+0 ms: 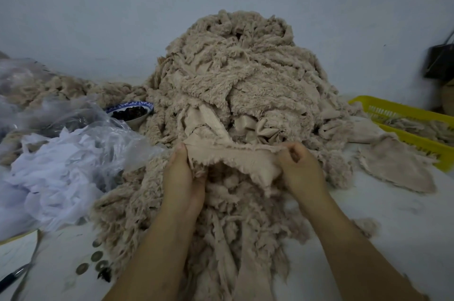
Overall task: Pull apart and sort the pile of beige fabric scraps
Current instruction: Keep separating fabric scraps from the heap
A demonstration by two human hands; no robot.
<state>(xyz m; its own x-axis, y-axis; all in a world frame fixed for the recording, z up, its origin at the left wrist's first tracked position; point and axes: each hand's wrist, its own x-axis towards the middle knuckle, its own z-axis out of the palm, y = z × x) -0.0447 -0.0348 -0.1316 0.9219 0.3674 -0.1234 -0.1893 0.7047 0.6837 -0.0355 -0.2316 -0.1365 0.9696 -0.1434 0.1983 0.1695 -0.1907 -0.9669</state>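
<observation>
A beige scrap (233, 157), a long strip with frayed edges, is stretched between the two hands in front of the big pile (235, 74) of the same beige fabric. The left hand (183, 178) pinches the left end of the strip: the thumb lies on top of the cloth, and the other fingers go under it, so I cannot tell how they are bent. The right hand (302, 170) grips the right end, with its fingers (293, 153) curled tightly around the cloth. The middle of the strip hangs a little between the hands and touches the low front part of the pile.

The pile stands on a white table (393, 214) and reaches high against a pale wall. More scraps spread from the pile toward the person, under both forearms. To the right of the pile one flat piece (393, 165) lies alone on the table, and behind it there is a yellow basket (403, 114) with some scraps inside. To the left of the pile, touching its edge, is a bowl (132, 114) with dark things in it. Further left is a clear plastic bag (61, 165) with white cloth. Some coins (95, 259) and scissors (22, 271) lie at the front left of the pile.
</observation>
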